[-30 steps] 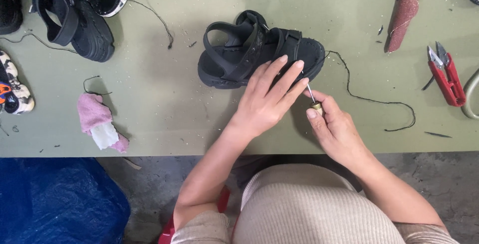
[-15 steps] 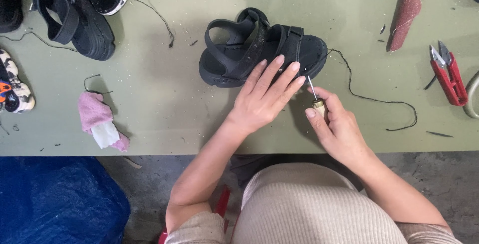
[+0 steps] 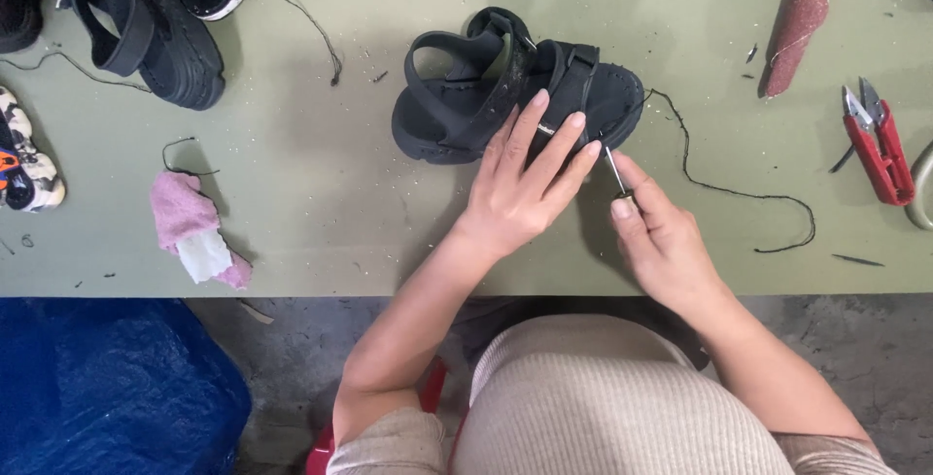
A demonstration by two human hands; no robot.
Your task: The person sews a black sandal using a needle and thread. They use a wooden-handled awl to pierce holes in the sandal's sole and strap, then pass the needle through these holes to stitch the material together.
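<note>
My left hand (image 3: 520,188) lies flat, fingers spread, on the black sandal (image 3: 515,86), which sits at twelve o'clock from me on the bench (image 3: 321,174), long axis running nine to three. My right hand (image 3: 666,237) pinches a needle-like awl (image 3: 616,170) at the sole's edge near three o'clock, closer to the black thread (image 3: 724,186).

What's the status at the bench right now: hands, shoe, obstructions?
Left hand flat on black sandal. Right hand pinching awl at sole edge. Black thread trailing right; nothing blocking.

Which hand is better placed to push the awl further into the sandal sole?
Probably the right hand: it grips the awl at the black sandal. The left hand lies flat, steadying it.
</note>
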